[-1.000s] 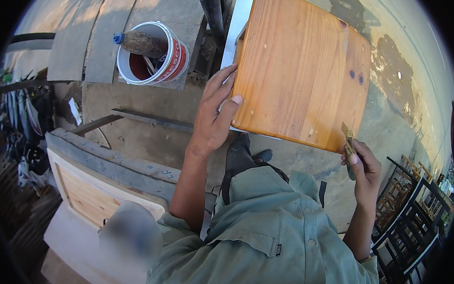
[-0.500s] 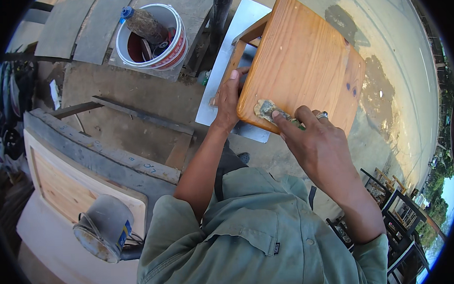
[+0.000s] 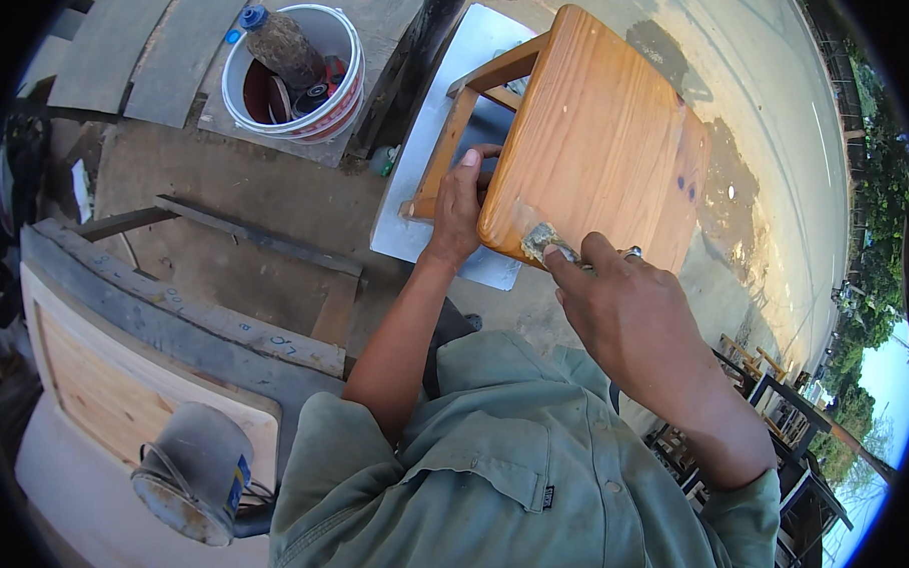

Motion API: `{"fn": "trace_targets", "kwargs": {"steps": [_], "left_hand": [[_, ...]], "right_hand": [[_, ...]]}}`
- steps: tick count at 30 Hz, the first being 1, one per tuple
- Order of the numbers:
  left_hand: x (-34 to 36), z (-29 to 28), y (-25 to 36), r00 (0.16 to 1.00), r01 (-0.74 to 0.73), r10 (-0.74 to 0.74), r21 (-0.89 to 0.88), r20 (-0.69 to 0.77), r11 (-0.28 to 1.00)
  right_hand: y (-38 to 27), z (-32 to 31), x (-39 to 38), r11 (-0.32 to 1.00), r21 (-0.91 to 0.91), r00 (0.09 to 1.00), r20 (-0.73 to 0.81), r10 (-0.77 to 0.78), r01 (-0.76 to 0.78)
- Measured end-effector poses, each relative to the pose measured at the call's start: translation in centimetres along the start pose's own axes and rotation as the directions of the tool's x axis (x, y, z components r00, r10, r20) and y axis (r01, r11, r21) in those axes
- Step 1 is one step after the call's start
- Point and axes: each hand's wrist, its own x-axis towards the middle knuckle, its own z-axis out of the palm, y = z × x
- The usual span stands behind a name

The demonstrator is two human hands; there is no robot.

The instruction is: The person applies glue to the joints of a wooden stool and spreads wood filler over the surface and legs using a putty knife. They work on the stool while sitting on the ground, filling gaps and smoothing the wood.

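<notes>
A varnished pine stool (image 3: pixel 609 128) stands on a white board (image 3: pixel 403 236), its seat tilted toward me. My left hand (image 3: pixel 457 209) is closed round the stool's left side below the seat edge, its fingers partly hidden. My right hand (image 3: pixel 626 318) grips a small scraper (image 3: pixel 541 239), its blade smeared with a pale, lumpy substance, and the blade touches the seat near its rounded lower-left corner. A pale smear shows on the wood around it.
A white bucket (image 3: pixel 340 50) holding a dirty bottle (image 3: pixel 281 55) and cans sits on planks at upper left. A pale panel (image 3: pixel 97 367) and grey pail (image 3: pixel 191 473) lie at lower left. Dark stacked chairs (image 3: pixel 780 443) stand at lower right.
My right hand has swung from the seat's right edge across to its lower-left corner with the scraper. My left hand has shifted from the top edge to under the seat.
</notes>
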Motion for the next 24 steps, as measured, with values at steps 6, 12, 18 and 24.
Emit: {"fn": "trace_targets", "kwargs": {"steps": [6,12,18,24], "left_hand": [[0.0,-0.1,0.8,1.000,-0.015,0.015,0.053,-0.003,0.998],[-0.2,-0.1,1.0,1.000,0.010,-0.010,0.060,-0.007,0.998],[0.0,-0.1,1.1,1.000,-0.022,0.023,0.072,-0.009,0.997],[-0.1,-0.1,0.9,1.000,-0.005,0.005,0.067,-0.008,0.998]], "right_hand": [[1.3,-1.6,1.1,0.987,0.121,0.995,-0.001,0.105,-0.104],[0.1,-0.9,1.4,0.984,0.141,0.994,0.022,0.103,-0.105],[1.7,-1.9,2.0,0.990,0.142,0.997,-0.075,0.023,-0.012],[0.7,-0.8,1.4,0.987,0.160,0.999,-0.037,0.033,-0.026]]}}
